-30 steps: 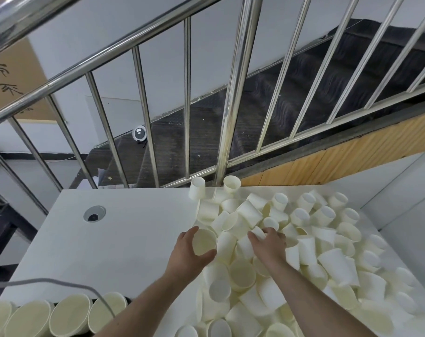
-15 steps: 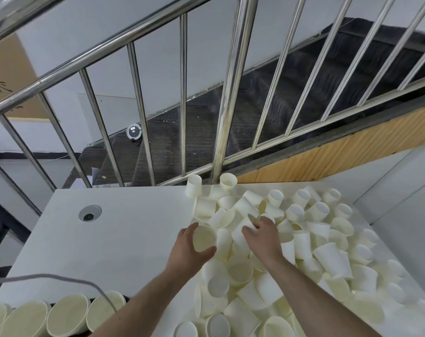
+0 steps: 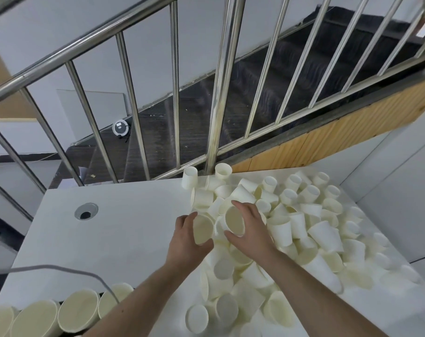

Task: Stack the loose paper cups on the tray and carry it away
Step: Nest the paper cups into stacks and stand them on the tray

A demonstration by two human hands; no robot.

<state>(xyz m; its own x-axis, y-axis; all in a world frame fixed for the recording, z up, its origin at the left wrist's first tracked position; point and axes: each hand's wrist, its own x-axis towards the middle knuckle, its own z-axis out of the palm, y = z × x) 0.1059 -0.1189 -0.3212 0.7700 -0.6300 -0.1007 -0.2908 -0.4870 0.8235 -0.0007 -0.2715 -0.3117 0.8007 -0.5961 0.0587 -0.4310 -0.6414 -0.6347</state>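
Note:
A big heap of loose white paper cups (image 3: 303,229) covers the right half of the white table (image 3: 124,224). My left hand (image 3: 186,242) grips one cup (image 3: 203,228) with its mouth facing me. Right beside it, my right hand (image 3: 251,229) holds a second cup (image 3: 234,220), lifted off the heap and tilted mouth-up toward me. The two cups are close together, a small gap between them. Stacked cups (image 3: 58,314) lie in a row at the bottom left; what they rest on is hidden.
A steel stair railing (image 3: 218,93) rises just behind the table's far edge. Two cups (image 3: 189,177) stand upright by the railing post. A round cable hole (image 3: 86,211) is in the table's left part. A grey cable (image 3: 61,268) arcs over the near left corner.
My right hand has picked a cup out of the heap and brought it left, next to the cup in my left hand. The left hand has barely moved.

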